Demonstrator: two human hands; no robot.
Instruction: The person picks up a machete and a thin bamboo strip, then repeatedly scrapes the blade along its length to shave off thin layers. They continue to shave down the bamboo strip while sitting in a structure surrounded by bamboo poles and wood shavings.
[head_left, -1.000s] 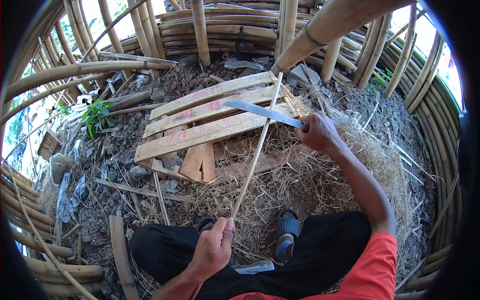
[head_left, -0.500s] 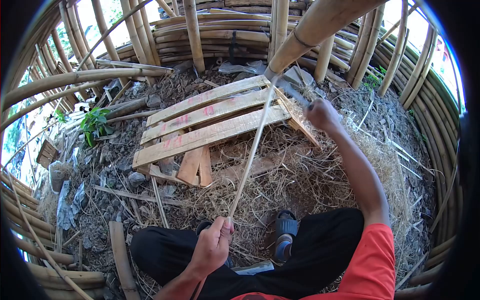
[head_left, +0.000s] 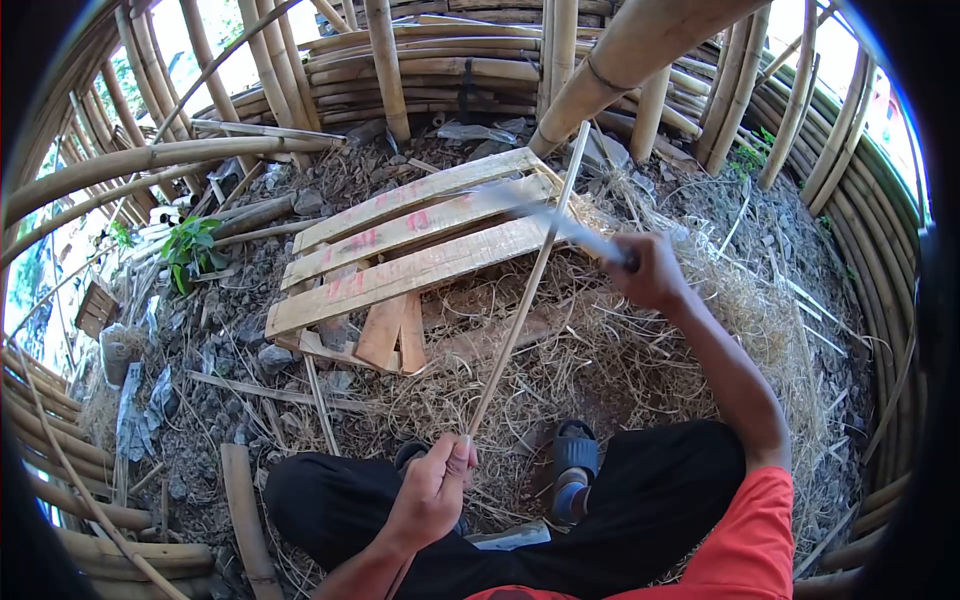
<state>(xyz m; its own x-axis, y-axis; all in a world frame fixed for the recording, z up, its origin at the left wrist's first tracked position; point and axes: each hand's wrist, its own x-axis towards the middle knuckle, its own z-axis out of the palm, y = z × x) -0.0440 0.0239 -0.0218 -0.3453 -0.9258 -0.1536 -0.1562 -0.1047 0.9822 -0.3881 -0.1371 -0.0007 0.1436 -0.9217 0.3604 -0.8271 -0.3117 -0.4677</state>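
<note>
A long thin bamboo strip (head_left: 522, 305) slants up and to the right from my left hand (head_left: 430, 492), whose fingers are wrapped round its lower end. My right hand (head_left: 650, 270) grips the dark handle of a knife (head_left: 570, 232). The blade points to the upper left, blurred by motion, and crosses the upper part of the strip. Whether blade and strip touch cannot be made out. Beyond them a low slatted wooden platform (head_left: 400, 282) with red marks stands tilted on the ground.
Thin shavings (head_left: 640, 365) cover the soil around my sandalled feet. A thick bamboo pole (head_left: 640, 60) slopes down from the upper right behind the platform. Bamboo walls (head_left: 430, 70) curve around the space. A green plant (head_left: 190, 250) and rubble lie at the left.
My right hand has moved slightly down with the knife, whose blade now extends farther left over the platform. The strip's upper end has swung to the right; my left hand has shifted slightly right.
</note>
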